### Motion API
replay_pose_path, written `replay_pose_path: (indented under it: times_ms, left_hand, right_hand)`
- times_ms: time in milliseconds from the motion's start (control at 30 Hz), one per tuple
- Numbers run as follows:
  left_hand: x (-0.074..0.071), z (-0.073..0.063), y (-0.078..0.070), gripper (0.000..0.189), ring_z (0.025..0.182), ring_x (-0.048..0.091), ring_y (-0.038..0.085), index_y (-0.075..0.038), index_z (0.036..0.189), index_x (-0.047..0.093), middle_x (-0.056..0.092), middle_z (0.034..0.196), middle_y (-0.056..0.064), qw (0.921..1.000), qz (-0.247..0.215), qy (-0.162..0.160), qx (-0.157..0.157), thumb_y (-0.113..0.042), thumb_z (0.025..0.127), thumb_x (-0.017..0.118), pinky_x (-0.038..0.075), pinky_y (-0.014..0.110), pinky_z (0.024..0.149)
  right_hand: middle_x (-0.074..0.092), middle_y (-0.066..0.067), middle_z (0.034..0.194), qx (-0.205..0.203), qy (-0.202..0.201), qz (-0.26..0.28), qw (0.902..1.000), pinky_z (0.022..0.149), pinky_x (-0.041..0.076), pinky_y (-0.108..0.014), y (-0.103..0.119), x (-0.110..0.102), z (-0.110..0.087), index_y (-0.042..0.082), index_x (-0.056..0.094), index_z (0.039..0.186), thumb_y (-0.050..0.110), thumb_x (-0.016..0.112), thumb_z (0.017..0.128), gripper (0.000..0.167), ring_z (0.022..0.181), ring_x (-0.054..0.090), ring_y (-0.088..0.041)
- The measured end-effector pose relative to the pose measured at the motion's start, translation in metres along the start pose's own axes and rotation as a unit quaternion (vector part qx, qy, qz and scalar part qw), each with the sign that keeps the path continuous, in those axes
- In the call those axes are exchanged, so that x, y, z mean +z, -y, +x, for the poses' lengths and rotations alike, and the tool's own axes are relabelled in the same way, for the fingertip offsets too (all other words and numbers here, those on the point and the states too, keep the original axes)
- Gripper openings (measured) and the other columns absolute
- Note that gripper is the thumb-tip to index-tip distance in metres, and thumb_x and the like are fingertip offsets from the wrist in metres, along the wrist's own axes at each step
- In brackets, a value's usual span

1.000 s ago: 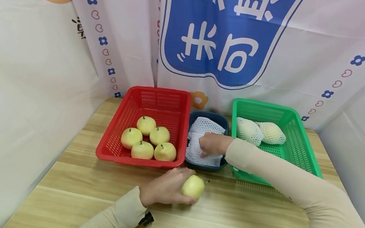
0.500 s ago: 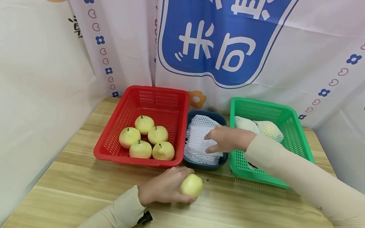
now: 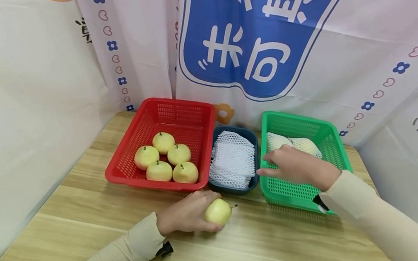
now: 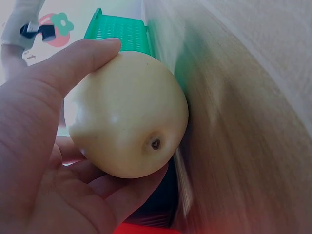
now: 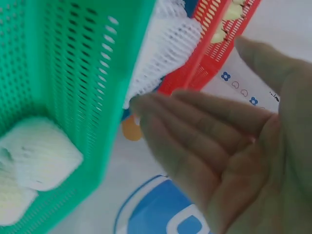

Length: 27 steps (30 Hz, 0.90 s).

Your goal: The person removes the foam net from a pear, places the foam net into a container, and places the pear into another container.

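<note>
My left hand point(image 3: 185, 214) holds a pale yellow pear point(image 3: 218, 212) on the wooden table, in front of the baskets. In the left wrist view the thumb and fingers curl round the pear point(image 4: 129, 107). My right hand point(image 3: 298, 166) is above the left side of a green basket point(image 3: 300, 119), fingers extended and nothing in them. The right wrist view shows its bare palm and blurred fingertips. White foam nets point(image 3: 233, 158) lie stacked in a small dark blue container point(image 3: 233, 190), just left of the right fingertips. Behind that hand, net-wrapped pears point(image 3: 306, 146) rest in the green basket, partly hidden.
On the left stands a red basket point(image 3: 151, 183) with several bare pears point(image 3: 159, 170). The small container sits between the red and green baskets. A printed cloth point(image 3: 234, 65) hangs close behind all of them. Wooden table surface point(image 3: 258, 244) extends in front.
My right hand has moved right, from the foam nets in the blue container to above the green basket, its fingers straightening. The left hand keeps its hold on the pear.
</note>
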<state>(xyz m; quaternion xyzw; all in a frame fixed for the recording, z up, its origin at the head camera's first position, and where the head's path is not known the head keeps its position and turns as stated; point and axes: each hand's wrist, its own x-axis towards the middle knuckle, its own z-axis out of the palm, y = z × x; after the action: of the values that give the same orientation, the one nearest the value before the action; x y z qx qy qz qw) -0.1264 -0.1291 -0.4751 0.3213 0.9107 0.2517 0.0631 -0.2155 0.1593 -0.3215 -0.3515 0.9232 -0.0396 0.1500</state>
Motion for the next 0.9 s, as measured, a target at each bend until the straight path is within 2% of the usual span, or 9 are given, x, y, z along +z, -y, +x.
replay_pose_path:
  times_ms: [100,167,333,400,500,667,733,900]
  left_hand:
    - [0.000,0.000,0.000,0.072,0.112,0.063,0.018,-0.003,0.137,0.063,0.070,0.129,0.006,1.0000,0.000,-0.001,0.001,-0.047,0.085,0.084,0.055,0.037,0.095]
    - [0.000,0.000,0.000,0.072,0.113,0.063,0.018,-0.003,0.138,0.062,0.070,0.129,0.006,1.0000,0.002,-0.002,0.002,-0.047,0.086,0.084,0.055,0.037,0.096]
    - [0.000,-0.001,0.000,0.071,0.111,0.063,0.017,-0.003,0.137,0.063,0.070,0.128,0.005,1.0000,0.002,-0.003,0.004,-0.047,0.086,0.084,0.055,0.036,0.095]
    - [0.000,-0.001,-0.001,0.070,0.111,0.063,0.017,-0.004,0.137,0.063,0.070,0.127,0.005,1.0000,-0.001,-0.004,0.002,-0.047,0.086,0.084,0.055,0.036,0.094]
    - [-0.001,-0.003,-0.002,0.068,0.110,0.062,0.016,-0.007,0.137,0.062,0.069,0.126,0.004,0.9999,-0.007,-0.004,-0.007,-0.047,0.086,0.084,0.055,0.036,0.093]
    - [0.000,-0.007,-0.004,0.068,0.114,0.061,0.017,-0.010,0.139,0.060,0.067,0.130,0.002,0.9997,-0.015,0.005,-0.018,-0.047,0.087,0.084,0.055,0.039,0.096]
    - [-0.001,-0.009,-0.005,0.068,0.115,0.061,0.016,-0.010,0.138,0.061,0.067,0.130,0.002,0.9999,-0.012,0.004,-0.011,-0.045,0.086,0.085,0.056,0.040,0.098]
    - [-0.009,-0.016,-0.010,0.066,0.107,0.064,0.012,-0.009,0.133,0.065,0.069,0.123,-0.001,0.9998,0.002,-0.014,0.017,-0.042,0.081,0.090,0.059,0.030,0.093]
  right_hand:
    - [0.049,0.005,0.061,0.024,-0.028,0.002,0.9993,0.075,0.057,-0.036,-0.002,0.014,-0.011,0.009,0.075,0.095,0.052,0.062,0.103,0.045,0.059,0.056,-0.008]
    - [0.046,0.007,0.063,0.041,-0.041,0.003,0.9983,0.071,0.056,-0.034,-0.002,0.026,-0.016,0.012,0.071,0.084,0.055,0.060,0.103,0.048,0.058,0.054,-0.008]
    - [0.053,0.005,0.062,0.069,-0.063,0.028,0.9953,0.065,0.054,-0.033,0.000,0.061,-0.023,0.015,0.066,0.076,0.065,0.052,0.103,0.059,0.057,0.055,-0.008]
    - [0.048,0.005,0.059,0.077,-0.077,0.044,0.9931,0.061,0.050,-0.030,0.001,0.074,-0.022,0.017,0.061,0.070,0.066,0.050,0.104,0.060,0.053,0.051,-0.008]
    - [0.041,0.006,0.056,0.084,-0.103,0.066,0.9890,0.057,0.043,-0.028,0.003,0.090,-0.019,0.018,0.050,0.063,0.063,0.051,0.105,0.061,0.050,0.046,-0.010]
    - [0.039,0.006,0.054,0.095,-0.149,0.087,0.9803,0.052,0.037,-0.027,0.000,0.112,-0.015,0.018,0.047,0.060,0.053,0.052,0.108,0.059,0.048,0.043,-0.011]
    - [0.038,0.006,0.053,0.098,-0.167,0.087,0.9772,0.050,0.035,-0.027,-0.002,0.119,-0.014,0.018,0.046,0.059,0.051,0.050,0.109,0.060,0.046,0.041,-0.011]
    - [0.034,0.009,0.051,0.087,-0.209,0.067,0.9717,0.046,0.033,-0.026,-0.005,0.131,-0.012,0.020,0.042,0.057,0.048,0.049,0.110,0.060,0.044,0.038,-0.008]
